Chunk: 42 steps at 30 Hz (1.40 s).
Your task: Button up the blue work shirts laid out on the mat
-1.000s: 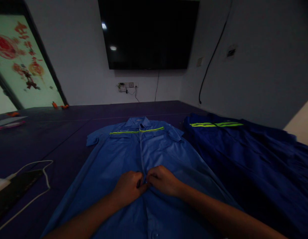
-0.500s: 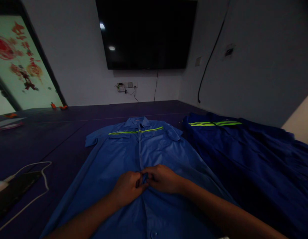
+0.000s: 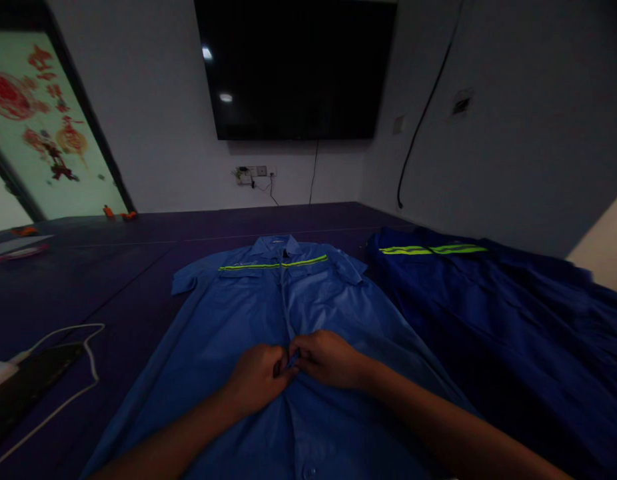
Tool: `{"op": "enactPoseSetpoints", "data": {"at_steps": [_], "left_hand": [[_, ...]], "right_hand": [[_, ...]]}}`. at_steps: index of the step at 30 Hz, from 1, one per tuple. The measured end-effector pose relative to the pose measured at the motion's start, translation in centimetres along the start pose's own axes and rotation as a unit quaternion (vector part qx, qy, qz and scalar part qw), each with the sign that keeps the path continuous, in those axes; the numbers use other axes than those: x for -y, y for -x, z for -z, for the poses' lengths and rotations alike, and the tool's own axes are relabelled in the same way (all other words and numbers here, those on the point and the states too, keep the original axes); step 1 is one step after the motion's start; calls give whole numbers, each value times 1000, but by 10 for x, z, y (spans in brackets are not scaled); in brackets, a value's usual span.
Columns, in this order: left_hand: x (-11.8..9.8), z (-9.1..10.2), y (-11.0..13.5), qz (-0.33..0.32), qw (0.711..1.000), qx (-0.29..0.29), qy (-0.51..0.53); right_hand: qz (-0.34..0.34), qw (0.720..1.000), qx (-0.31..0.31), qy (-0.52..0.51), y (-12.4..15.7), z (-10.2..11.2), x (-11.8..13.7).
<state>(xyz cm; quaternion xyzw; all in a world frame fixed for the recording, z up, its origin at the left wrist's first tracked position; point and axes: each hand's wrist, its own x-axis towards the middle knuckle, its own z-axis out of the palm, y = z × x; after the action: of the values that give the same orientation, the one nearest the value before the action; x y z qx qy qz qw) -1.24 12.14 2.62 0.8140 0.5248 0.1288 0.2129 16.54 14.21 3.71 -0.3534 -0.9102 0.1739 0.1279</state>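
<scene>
A light blue short-sleeved work shirt (image 3: 228, 313) lies spread front side up, its collar at the far end and a yellow-green reflective stripe across the chest. My left hand (image 3: 258, 377) is closed on the front placket, midway down the shirt. Directly beside it my right hand (image 3: 326, 357) pinches the same placket, and a small fold of blue cloth shows between the fingers of both hands. Whether a button is in that fold is hidden by the fingers. Nearer to me, a button (image 3: 309, 472) shows on the placket.
To the right lies a dark blue garment (image 3: 468, 300) with a reflective stripe. A dark flat device (image 3: 38, 377) and a white cable (image 3: 92, 363) rest at left on the purple surface (image 3: 123, 267). A television (image 3: 298, 73) hangs on the wall ahead.
The fingers of my right hand have shifted slightly right and curled in, lifting the placket cloth a little. My left hand stays almost in place.
</scene>
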Motion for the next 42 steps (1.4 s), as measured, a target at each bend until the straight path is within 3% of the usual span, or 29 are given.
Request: {"op": "enactPoseSetpoints", "data": {"at_steps": [15, 34, 42], "left_hand": [[2, -1, -1, -10, 999, -1, 41], [0, 4, 0, -23, 999, 25, 14], [-3, 6, 4, -29, 999, 34, -3]], "right_hand": [[15, 1000, -12, -7, 1, 1, 0], [47, 989, 69, -119, -3, 5, -14], [41, 985, 73, -153, -1, 8, -12]]}}
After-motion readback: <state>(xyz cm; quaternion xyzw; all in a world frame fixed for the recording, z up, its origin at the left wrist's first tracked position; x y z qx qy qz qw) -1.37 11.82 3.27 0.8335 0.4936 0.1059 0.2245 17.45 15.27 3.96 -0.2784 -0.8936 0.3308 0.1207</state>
